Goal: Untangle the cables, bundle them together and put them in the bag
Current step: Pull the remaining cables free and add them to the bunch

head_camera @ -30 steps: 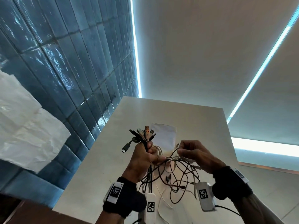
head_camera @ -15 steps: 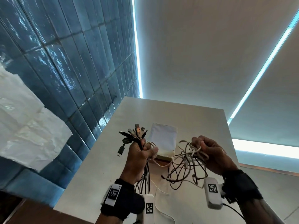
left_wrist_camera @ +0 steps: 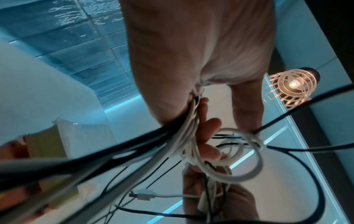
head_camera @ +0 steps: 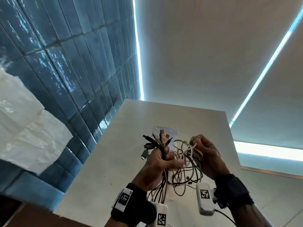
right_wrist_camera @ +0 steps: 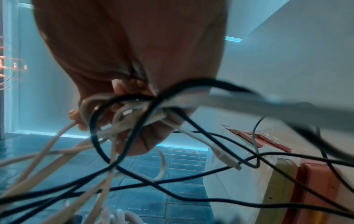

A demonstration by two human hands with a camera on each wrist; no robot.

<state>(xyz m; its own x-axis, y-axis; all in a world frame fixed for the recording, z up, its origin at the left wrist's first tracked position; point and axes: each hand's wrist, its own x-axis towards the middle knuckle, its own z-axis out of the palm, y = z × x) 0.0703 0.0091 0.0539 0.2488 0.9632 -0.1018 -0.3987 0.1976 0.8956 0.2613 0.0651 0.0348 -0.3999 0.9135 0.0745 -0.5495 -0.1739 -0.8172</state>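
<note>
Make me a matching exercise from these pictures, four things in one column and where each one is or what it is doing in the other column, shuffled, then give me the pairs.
1. left hand
2. right hand
3. white flat bag
4. glowing wire-cage lamp

A. lies on the white table
B. grips the black and white cables just below their bunched plugs
C. shows only in the left wrist view
D. holds the tangled cable loops

Pairs: 1-B, 2-D, 3-A, 4-C

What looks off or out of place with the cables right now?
Nothing looks damaged or dropped. The cables are just not tidy yet: the left hand grips the plug ends together, while the right hand holds loose white and black loops that hang crossed over each other. The bag lies flat on the table behind them.
</note>
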